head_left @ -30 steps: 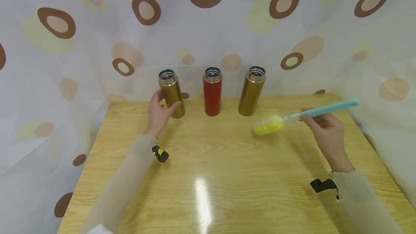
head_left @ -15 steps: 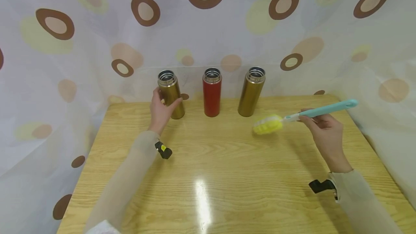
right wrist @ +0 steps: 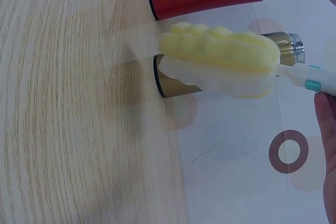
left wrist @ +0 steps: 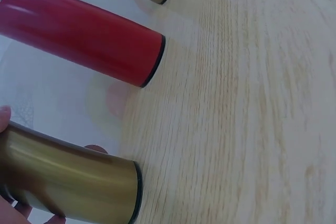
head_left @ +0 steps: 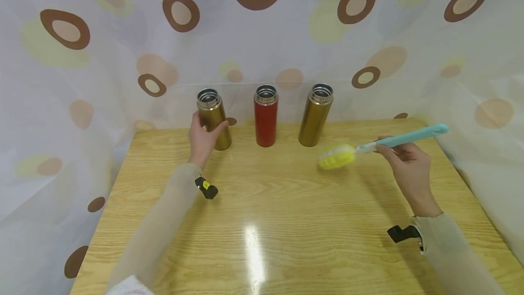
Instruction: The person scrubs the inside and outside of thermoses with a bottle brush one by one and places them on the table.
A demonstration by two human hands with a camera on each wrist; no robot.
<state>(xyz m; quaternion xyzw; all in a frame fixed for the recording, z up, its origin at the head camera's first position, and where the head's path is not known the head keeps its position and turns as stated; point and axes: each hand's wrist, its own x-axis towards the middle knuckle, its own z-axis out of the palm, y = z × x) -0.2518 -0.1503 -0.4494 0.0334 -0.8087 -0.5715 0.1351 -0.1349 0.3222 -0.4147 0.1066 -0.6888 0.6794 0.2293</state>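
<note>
My left hand (head_left: 202, 142) grips the gold bottle at the left (head_left: 214, 117), thumb on its near side and fingers round the far side. That bottle stands upright, lidless, on the table. To its right stands a red bottle (head_left: 266, 119), and beyond it a second gold bottle (head_left: 315, 117), both also lidless. Over the right part of the table my right hand (head_left: 411, 167) holds a bottle brush by its pale blue and white handle (head_left: 403, 139). The brush's yellow and white sponge head (right wrist: 220, 59) points left, apart from the bottles; in the right wrist view it covers part of the right gold bottle (right wrist: 176, 85).
A wooden table (head_left: 286, 208) lies under both hands. Behind the bottles and along both sides hangs a white sheet (head_left: 262, 40) with brown rings and pale spots. The bottles stand in a row near the table's back edge.
My left hand has shifted slightly, its hold now a little higher and closer round the left gold bottle. The right hand and brush are almost still; the whole head view drifts slightly left.
</note>
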